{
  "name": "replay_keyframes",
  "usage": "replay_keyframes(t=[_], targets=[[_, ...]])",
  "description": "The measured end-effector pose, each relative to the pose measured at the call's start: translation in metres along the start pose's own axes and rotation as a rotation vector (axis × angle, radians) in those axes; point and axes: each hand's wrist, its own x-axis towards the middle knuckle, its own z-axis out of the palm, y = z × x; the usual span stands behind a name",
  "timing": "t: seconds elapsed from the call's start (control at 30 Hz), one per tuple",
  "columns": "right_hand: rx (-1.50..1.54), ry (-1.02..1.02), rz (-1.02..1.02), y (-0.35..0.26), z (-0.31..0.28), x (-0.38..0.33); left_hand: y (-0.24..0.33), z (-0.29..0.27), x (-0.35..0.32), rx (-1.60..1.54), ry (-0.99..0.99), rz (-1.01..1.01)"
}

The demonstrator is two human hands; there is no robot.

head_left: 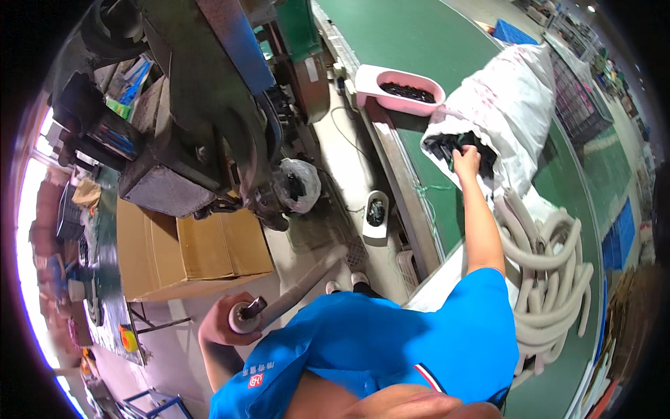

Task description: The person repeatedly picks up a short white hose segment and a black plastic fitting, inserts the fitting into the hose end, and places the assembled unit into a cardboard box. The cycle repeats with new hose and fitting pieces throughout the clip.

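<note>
At the lower left, my left hand is wrapped round the end of a pale foam-covered tube, where a bare metal end sticks out. The tube slants away toward the machine side. My right arm stretches out to the mouth of a large white woven sack, which lies on its side on the green table. There my right hand has its fingers drawn together at the black pieces inside. What those fingers hold is too small to make out. Several pale foam tubes lie piled beside my right arm.
A pink scoop-shaped tray of black parts stands on the green table by the sack. A dark machine rises at the left above an open cardboard box. A bagged container and a white tray sit lower, between machine and table.
</note>
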Motion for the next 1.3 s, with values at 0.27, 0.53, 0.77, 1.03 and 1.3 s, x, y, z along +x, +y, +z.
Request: replay_keyframes(t=[0.27, 0.53, 0.77, 1.03, 1.3], targets=[[0.325, 0.085, 0.214, 0.029, 0.037, 0.007, -0.008, 0.026, -0.008, -0.088, 0.36, -0.289], [1.609, -0.827, 0.656, -0.107, -0.075, -0.084, -0.02, 0.034, 0.037, 0.009, 0.232, -0.208], [1.081, -1.452, -0.097, -0.19, -0.113, -0.204, -0.002, 0.044, 0.088, 0.183, 0.149, 0.034], [0.916, -1.017, -0.716, -0.251, -0.137, -0.23, -0.007, 0.044, 0.06, 0.13, 0.184, 0.002], [0.821, -0.92, -1.017, -0.278, -0.125, -0.249, -0.017, 0.047, 0.044, 0.266, 0.11, 0.011]])
